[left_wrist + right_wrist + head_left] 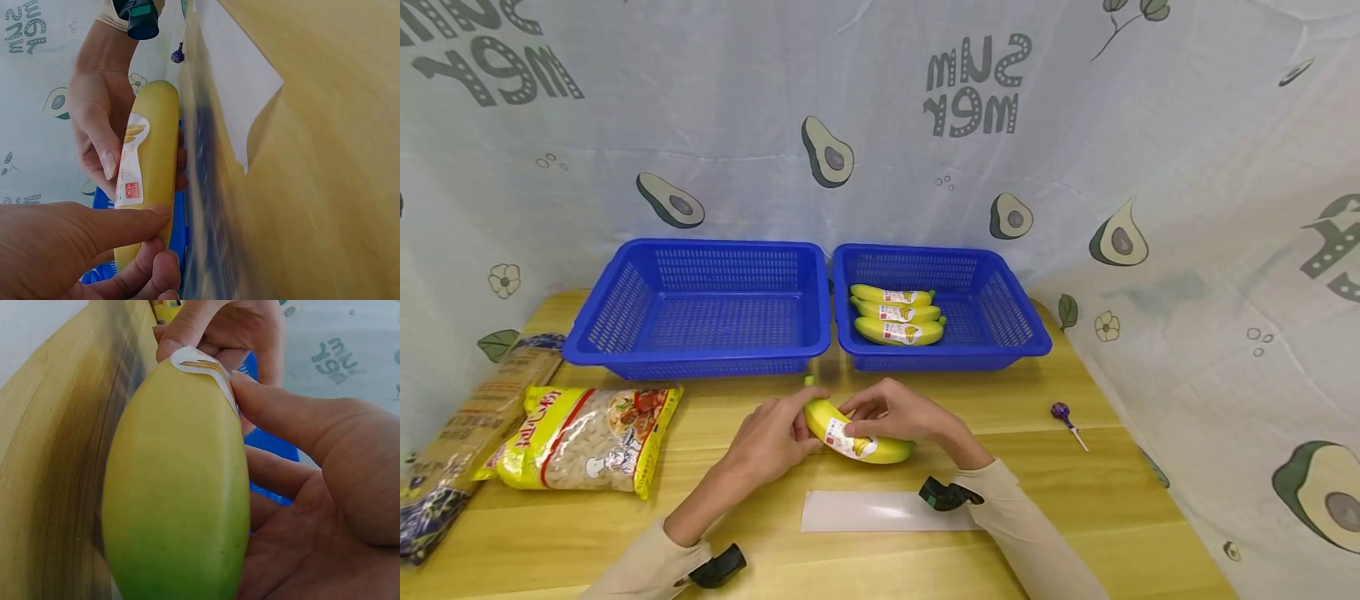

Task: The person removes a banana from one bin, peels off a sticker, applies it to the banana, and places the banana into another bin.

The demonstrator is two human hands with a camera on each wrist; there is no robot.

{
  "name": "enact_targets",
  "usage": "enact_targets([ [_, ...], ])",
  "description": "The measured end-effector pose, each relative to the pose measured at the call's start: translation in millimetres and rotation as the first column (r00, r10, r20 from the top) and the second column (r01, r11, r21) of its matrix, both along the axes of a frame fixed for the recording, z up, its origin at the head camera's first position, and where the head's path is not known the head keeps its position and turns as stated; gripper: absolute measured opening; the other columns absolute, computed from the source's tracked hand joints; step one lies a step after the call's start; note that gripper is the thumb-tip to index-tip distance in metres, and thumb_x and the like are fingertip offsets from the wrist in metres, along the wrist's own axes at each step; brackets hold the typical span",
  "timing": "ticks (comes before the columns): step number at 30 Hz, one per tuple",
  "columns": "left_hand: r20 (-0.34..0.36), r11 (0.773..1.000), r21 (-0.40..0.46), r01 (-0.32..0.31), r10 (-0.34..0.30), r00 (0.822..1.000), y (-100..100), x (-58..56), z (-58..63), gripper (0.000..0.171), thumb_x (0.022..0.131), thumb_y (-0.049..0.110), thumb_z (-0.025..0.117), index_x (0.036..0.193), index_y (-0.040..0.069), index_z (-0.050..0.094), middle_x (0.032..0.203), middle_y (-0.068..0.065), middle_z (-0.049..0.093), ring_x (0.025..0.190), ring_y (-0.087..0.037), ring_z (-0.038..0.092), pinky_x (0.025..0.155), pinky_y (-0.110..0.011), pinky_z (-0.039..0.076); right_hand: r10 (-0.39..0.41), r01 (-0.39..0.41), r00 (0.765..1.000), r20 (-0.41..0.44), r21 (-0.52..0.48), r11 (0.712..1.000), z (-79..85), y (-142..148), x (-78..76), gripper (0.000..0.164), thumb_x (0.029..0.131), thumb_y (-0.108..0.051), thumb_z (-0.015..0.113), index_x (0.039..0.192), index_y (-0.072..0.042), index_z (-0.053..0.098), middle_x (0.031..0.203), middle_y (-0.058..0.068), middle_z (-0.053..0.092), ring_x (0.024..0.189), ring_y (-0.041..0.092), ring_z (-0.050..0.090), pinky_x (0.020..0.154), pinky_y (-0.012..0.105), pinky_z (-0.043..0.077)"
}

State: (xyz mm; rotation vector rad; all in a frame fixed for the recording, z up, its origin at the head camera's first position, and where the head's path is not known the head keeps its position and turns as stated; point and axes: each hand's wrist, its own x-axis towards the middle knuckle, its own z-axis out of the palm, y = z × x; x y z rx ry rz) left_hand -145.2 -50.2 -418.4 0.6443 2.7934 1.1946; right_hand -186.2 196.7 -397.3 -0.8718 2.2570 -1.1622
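A yellow banana [889, 452] with a green tip is held above the table between both hands. Around its middle sits a white label [130, 172] with a red stamp and a banana picture. My left hand [771, 437] pinches the stem end between thumb and fingers. From the other side my right hand [910, 414] grips the banana, its thumb at the label's edge and its fingers behind the fruit. In the right wrist view the label [199, 364] wraps over the banana's upper side, and its far part is hidden.
Three labelled bananas [898, 313] lie in the right blue basket [951, 360]. Another blue basket [700, 362] stands left of it. A white paper strip [865, 512] lies in front of the hands. At left are a yellow food bag [591, 437] and a brown packet [478, 408]; a lollipop [1061, 412] is at right.
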Motion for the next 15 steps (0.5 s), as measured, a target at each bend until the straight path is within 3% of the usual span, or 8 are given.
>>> enact_targets([
  [4,0.007,0.998,0.047,0.035,-0.036,0.999,1.2,2.5,3.3,0.076,0.083,0.000,0.092,0.149,0.015,0.058,0.074,0.009,0.061,0.064,-0.007,0.056,0.058,-0.025,0.049,-0.009,0.009,1.000,-0.010,0.001,1.000,1.5,4.1,1.9,0.032,0.101,-0.009,0.076,0.126,0.011,0.073,0.105,0.016,0.080,0.092,0.012,0.074,0.090,0.027,0.062],
  [8,0.082,0.991,0.132,0.037,-0.048,0.995,-0.5,5.0,9.1,0.084,0.085,-0.002,0.090,0.155,0.011,0.045,0.081,0.005,0.064,0.067,-0.009,0.061,0.061,-0.025,0.053,-0.014,0.014,1.000,-0.011,0.004,1.000,3.1,10.2,4.0,0.032,0.102,-0.009,0.075,0.126,0.012,0.072,0.107,0.014,0.080,0.094,0.011,0.074,0.092,0.029,0.063],
  [11,0.167,0.977,0.210,0.027,-0.063,0.984,-2.8,5.1,14.5,0.073,0.089,0.000,0.087,0.148,0.003,0.044,0.089,0.000,0.068,0.073,-0.012,0.066,0.064,-0.028,0.056,-0.027,0.026,1.000,0.015,0.014,1.000,5.9,16.0,6.8,0.033,0.102,-0.009,0.075,0.126,0.012,0.072,0.105,0.013,0.080,0.093,0.010,0.073,0.092,0.028,0.063],
  [15,0.256,0.950,0.313,-0.006,-0.079,0.963,-3.8,2.5,18.7,0.045,0.097,0.005,0.081,0.132,-0.004,0.054,0.104,-0.009,0.071,0.089,-0.019,0.071,0.076,-0.033,0.061,-0.046,0.045,0.998,0.042,0.029,0.999,10.9,23.3,11.1,0.035,0.102,-0.010,0.076,0.127,0.013,0.070,0.103,0.012,0.080,0.093,0.010,0.074,0.090,0.025,0.062],
])
